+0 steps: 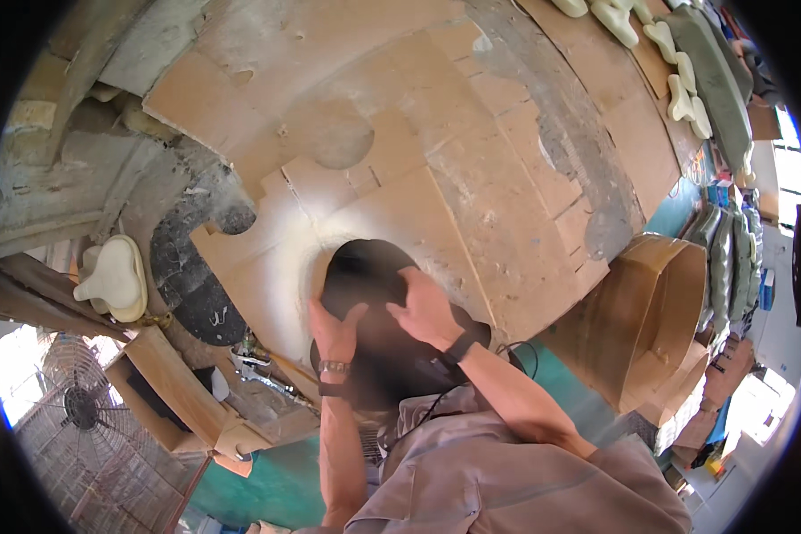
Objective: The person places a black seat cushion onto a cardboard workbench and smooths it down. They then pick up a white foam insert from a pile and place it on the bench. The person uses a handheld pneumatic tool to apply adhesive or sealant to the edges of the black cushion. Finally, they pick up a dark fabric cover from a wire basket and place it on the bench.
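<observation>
A dark, saddle-shaped piece [378, 347], smeared by motion, is between my two hands close in front of my body. Its rounded narrow end points away from me and its wide end lies toward my lap. My left hand [334, 334] grips the left side, thumb on top and fingertips partly hidden. On the right side my right hand [425, 310] grips it too, with the thumb turned inward. Blur hides whether it is a bare cover or a covered seat. Beneath it is a cardboard-covered worktable [498, 187].
Pale foam saddle shapes lie at the left [116, 278] and along the far right edge [681, 98]. A large open cardboard box [636, 311] stands at right. At left are a smaller box [173, 392], a metal hand tool [271, 383], a black flat patch [196, 267] and a caged fan [82, 408].
</observation>
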The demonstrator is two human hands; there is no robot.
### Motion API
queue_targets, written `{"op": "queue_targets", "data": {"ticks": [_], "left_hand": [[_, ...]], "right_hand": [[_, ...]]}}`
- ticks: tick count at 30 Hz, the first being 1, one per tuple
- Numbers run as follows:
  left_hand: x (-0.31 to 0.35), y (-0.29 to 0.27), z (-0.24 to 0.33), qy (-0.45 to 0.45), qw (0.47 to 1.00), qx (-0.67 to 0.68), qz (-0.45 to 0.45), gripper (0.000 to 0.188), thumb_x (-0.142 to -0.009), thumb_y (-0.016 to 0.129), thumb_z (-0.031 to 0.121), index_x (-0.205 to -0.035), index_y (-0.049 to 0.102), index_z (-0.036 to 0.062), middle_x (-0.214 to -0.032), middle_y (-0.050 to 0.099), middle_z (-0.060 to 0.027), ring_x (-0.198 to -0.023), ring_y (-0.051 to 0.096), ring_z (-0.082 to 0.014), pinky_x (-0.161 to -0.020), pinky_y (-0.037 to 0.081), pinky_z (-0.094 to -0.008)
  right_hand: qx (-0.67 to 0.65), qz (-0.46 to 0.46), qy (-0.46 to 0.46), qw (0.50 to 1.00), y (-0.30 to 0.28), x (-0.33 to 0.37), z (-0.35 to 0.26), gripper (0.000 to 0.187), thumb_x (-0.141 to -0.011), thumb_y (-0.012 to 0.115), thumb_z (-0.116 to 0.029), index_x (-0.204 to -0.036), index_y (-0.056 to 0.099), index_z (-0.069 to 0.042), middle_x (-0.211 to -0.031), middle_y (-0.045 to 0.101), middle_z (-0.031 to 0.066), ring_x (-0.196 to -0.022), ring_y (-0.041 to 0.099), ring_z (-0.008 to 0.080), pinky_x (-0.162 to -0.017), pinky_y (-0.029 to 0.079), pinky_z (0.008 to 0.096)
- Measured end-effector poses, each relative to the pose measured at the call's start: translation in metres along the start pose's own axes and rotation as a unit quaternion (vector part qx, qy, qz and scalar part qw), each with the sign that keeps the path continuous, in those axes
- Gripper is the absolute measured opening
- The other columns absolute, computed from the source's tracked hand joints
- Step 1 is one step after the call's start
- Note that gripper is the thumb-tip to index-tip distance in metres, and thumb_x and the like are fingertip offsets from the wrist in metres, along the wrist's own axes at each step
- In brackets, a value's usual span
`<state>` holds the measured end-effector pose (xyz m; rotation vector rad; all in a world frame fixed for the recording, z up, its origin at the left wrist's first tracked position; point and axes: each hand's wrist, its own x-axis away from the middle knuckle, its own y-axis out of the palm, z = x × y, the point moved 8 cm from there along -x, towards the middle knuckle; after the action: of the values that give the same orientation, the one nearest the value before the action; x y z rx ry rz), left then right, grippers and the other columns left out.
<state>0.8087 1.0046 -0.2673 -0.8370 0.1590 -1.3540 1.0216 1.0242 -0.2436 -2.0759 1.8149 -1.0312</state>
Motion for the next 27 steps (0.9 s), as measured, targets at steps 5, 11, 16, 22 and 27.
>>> {"op": "queue_targets", "data": {"ticks": [5, 11, 16, 22, 27], "left_hand": [[0.003, 0.016, 0.013, 0.057, 0.994, -0.088, 0.004, 0.082, -0.076, 0.086, 0.019, -0.142, 0.043, -0.0042, -0.134, 0.057, -0.0263, -0.122, 0.057, -0.0428, -0.104, 0.045, -0.0463], [0.006, 0.002, -0.010, -0.080, 0.996, 0.020, -0.044, 0.079, -0.074, 0.088, 0.020, -0.137, 0.049, -0.0061, -0.129, 0.059, -0.0268, -0.120, 0.056, -0.0435, -0.103, 0.045, -0.0477], [0.002, -0.002, -0.020, -0.022, 0.999, -0.027, -0.003, 0.075, -0.074, 0.088, 0.019, -0.133, 0.051, -0.0080, -0.127, 0.060, -0.0289, -0.117, 0.057, -0.0456, -0.101, 0.047, -0.0473], [0.001, -0.002, -0.005, -0.018, 0.999, -0.044, -0.002, 0.076, -0.074, 0.087, 0.020, -0.132, 0.050, -0.0100, -0.129, 0.058, -0.0314, -0.121, 0.054, -0.0466, -0.104, 0.044, -0.0471], [0.000, 0.001, -0.014, 0.003, 0.999, -0.048, -0.006, 0.077, -0.075, 0.087, 0.021, -0.134, 0.049, -0.0106, -0.129, 0.058, -0.0317, -0.122, 0.054, -0.0472, -0.105, 0.044, -0.0471]], "right_hand": [[0.045, 0.000, -0.008, 0.999, -0.004, -0.010, 0.014, 0.067, -0.074, 0.080, -0.014, -0.132, 0.051, 0.004, -0.113, 0.064, 0.0264, -0.110, 0.060, 0.0439, -0.096, 0.050, 0.0476], [0.092, -0.020, -0.043, 0.995, 0.009, -0.016, -0.007, 0.080, -0.071, 0.084, -0.014, -0.137, 0.046, 0.007, -0.113, 0.063, 0.0254, -0.108, 0.061, 0.0421, -0.096, 0.051, 0.0465], [0.073, 0.005, -0.001, 0.997, 0.012, -0.015, -0.008, 0.077, -0.070, 0.084, -0.013, -0.135, 0.048, 0.007, -0.113, 0.064, 0.0236, -0.109, 0.061, 0.0409, -0.094, 0.052, 0.0464], [0.120, -0.003, -0.001, 0.993, 0.009, -0.020, -0.005, 0.058, -0.067, 0.085, -0.014, -0.116, 0.059, 0.001, -0.110, 0.063, 0.0210, -0.106, 0.061, 0.0384, -0.092, 0.052, 0.0463], [0.113, 0.015, -0.075, 0.991, 0.002, -0.015, -0.019, 0.052, -0.067, 0.084, -0.017, -0.110, 0.059, -0.002, -0.110, 0.061, 0.0206, -0.107, 0.061, 0.0368, -0.094, 0.049, 0.0472]]}}
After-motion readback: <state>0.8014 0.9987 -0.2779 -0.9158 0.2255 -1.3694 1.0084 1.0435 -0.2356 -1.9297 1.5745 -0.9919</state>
